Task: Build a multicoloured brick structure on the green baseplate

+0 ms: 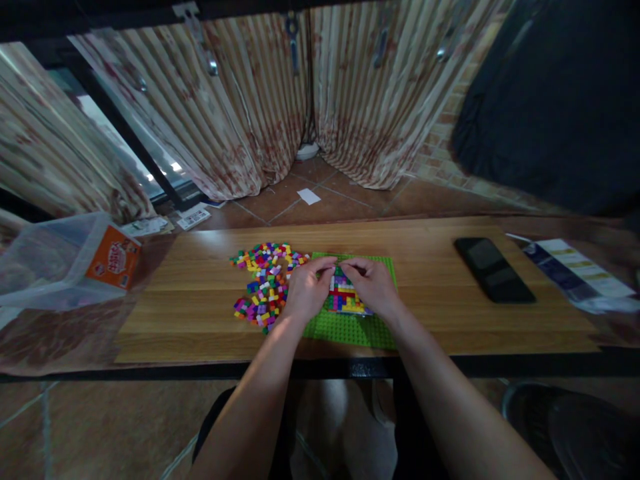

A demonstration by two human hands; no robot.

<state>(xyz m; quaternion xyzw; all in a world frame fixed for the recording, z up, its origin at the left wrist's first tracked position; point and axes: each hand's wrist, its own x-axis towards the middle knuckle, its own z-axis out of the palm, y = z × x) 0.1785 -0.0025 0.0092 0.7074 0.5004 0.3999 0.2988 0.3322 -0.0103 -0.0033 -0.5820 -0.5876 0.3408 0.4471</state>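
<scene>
A green studded baseplate (350,331) lies on the table in front of me. On it sits a patch of toy building bricks (345,293) in red, white, yellow, blue, green and purple. My left hand (309,288) comes in over its left side, thumb and fingers pinched at the far edge. From the right, my right hand (374,283) meets it there with fingers also bent into a pinch. The fingertips nearly touch each other, and whatever is between them is hidden or too small to make out. Left of the plate spreads a pile of loose toy bricks (267,283).
A black phone (494,270) lies on the wooden table (195,300) at the right. Beyond that end are printed packets (575,270). At the left stands a clear plastic box (55,257) with an orange label. Curtains (240,113) hang behind the table.
</scene>
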